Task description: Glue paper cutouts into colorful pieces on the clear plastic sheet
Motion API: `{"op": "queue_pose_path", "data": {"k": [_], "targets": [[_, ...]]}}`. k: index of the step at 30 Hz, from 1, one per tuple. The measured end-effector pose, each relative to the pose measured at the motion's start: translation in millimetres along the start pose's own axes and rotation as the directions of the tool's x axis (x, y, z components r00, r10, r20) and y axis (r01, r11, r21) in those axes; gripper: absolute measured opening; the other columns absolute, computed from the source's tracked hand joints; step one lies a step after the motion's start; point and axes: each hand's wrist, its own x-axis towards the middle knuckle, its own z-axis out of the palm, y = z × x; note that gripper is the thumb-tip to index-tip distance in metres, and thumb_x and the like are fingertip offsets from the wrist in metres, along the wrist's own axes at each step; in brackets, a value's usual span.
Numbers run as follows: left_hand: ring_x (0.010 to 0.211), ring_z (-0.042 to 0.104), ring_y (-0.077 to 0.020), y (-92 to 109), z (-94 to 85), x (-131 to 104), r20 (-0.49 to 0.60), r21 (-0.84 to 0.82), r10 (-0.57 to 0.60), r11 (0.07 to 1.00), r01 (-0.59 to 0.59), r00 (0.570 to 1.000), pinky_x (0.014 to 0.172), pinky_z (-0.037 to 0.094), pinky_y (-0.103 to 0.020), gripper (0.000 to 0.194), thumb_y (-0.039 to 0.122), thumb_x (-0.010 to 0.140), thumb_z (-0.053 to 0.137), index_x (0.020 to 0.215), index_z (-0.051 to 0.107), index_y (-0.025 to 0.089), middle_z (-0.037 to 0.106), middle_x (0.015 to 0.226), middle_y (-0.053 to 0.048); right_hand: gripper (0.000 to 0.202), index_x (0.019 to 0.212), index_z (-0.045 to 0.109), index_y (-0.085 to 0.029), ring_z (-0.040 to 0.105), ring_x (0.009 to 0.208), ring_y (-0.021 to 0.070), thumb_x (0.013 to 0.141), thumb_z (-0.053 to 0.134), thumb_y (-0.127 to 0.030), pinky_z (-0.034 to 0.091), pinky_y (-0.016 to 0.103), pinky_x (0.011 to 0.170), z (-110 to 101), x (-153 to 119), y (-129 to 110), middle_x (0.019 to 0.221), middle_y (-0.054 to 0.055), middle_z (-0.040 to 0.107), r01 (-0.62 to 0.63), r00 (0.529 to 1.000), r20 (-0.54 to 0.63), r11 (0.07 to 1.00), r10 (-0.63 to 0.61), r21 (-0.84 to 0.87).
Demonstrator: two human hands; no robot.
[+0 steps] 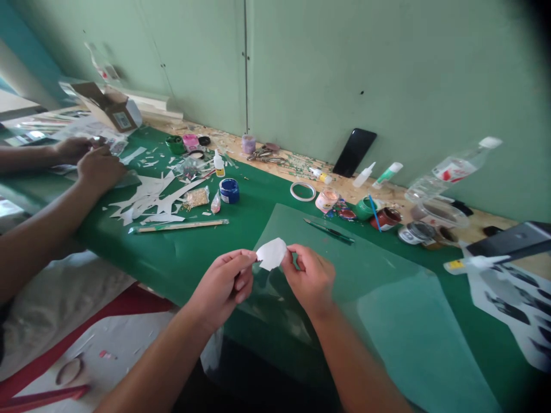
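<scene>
A white paper piece (271,253) is pinched between the left hand (224,285) and the right hand (310,278) above a clear sheet (387,298) on the green table (193,252). Paper scraps (150,201) and a blue jar (229,190) are seen at left, near a co-worker's hands (92,160).

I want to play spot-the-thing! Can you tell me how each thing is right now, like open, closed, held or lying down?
left hand: pinching the paper piece
right hand: pinching the paper piece
paper piece: white, held up between both hands
blue jar: lid on, upright
phone: dark screen, leaning on wall
plastic bottle: capped, tilted
tape ring: lying flat
</scene>
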Motion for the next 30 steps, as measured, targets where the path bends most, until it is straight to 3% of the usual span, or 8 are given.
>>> {"op": "queue_pose_path", "data": {"k": [7,10,13,17,23,25,27,30], "targets": [[0.033,0.03,-0.0053,23.1,12.9,26.0,0.016,-0.062,-0.177,0.982,0.178,0.984,0.039,0.02,-0.022,0.033,0.024,0.083,0.058,0.055,0.043,0.018,0.031,0.043,0.008,0.012,0.078,0.069,-0.018,0.041,0.046,0.0092,0.085,0.062,-0.025,0.034,0.024,0.05,7.8,1.3,1.5,0.05,-0.007,0.041,-0.322,0.946,0.067,0.944,0.318,0.065],[0.032,0.029,-0.0052,32.9,15.4,38.8,0.034,-0.007,-0.205,0.979,0.205,0.978,0.038,0.021,-0.022,0.035,0.023,0.082,0.059,0.053,0.04,0.019,0.031,0.042,0.008,0.015,0.079,0.067,-0.018,0.035,0.045,0.0092,0.084,0.061,-0.031,0.031,0.023,0.048,10.3,3.8,6.0,0.05,-0.008,0.034,-0.597,0.796,0.255,0.78,0.549,0.186],[0.034,0.031,-0.0049,41.3,11.4,49.9,0.08,0.084,-0.076,0.994,0.069,0.994,0.038,0.022,-0.021,0.031,0.027,0.082,0.063,0.059,0.046,0.018,0.033,0.043,0.008,0.019,0.089,0.064,-0.018,0.034,0.047,0.0092,0.084,0.06,-0.036,0.029,0.022,0.045,13.8,4.3,13.9,0.053,-0.008,0.038,-0.797,0.603,0.394,0.522,0.694,0.303],[0.037,0.036,-0.0047,48.8,3.3,67.3,0.084,0.318,0.139,0.935,-0.159,0.987,0.039,0.023,-0.017,0.023,0.037,0.084,0.065,0.077,0.059,0.016,0.041,0.045,0.009,0.021,0.092,0.062,-0.019,0.033,0.048,0.0086,0.081,0.062,-0.037,0.027,0.021,0.044,20.5,5.3,22.9,0.055,-0.008,0.04,-0.868,0.446,0.388,0.283,0.807,0.409],[0.042,0.045,-0.0067,42.1,4.0,99.1,0.057,0.585,0.336,0.752,-0.304,0.94,0.042,0.033,-0.018,0.023,0.038,0.088,0.059,0.078,0.059,0.017,0.051,0.051,0.006,0.025,0.084,0.058,-0.02,0.027,0.041,0.0066,0.067,0.069,-0.034,0.016,0.02,0.039,21.9,24.9,28.7,0.048,-0.012,0.033,-0.844,0.196,0.44,-0.078,0.877,0.531],[0.044,0.048,-0.0071,36.5,4.3,105.9,0.054,0.635,0.374,0.703,-0.321,0.926,0.043,0.035,-0.018,0.022,0.036,0.089,0.057,0.077,0.058,0.017,0.054,0.055,0.006,0.025,0.083,0.057,-0.02,0.026,0.04,0.0064,0.065,0.069,-0.033,0.016,0.02,0.039,20.5,29.7,31.2,0.047,-0.012,0.033,-0.837,0.163,0.474,-0.133,0.865,0.531],[0.045,0.048,-0.0071,32.0,4.0,110.3,0.051,0.663,0.393,0.674,-0.325,0.918,0.043,0.035,-0.018,0.022,0.036,0.089,0.056,0.078,0.057,0.018,0.053,0.056,0.006,0.024,0.083,0.056,-0.02,0.027,0.04,0.0068,0.067,0.067,-0.034,0.017,0.02,0.039,19.6,28.6,32.4,0.047,-0.012,0.032,-0.842,0.177,0.474,-0.117,0.863,0.527],[0.044,0.046,-0.0068,28.6,4.0,113.4,0.025,0.659,0.411,0.679,-0.324,0.911,0.044,0.036,-0.017,0.021,0.036,0.091,0.053,0.079,0.055,0.019,0.05,0.055,0.007,0.019,0.086,0.058,-0.02,0.036,0.044,0.0092,0.077,0.063,-0.037,0.025,0.022,0.042,19.1,16.7,27.4,0.052,-0.008,0.041,-0.88,0.34,0.375,0.15,0.862,0.452]]}}
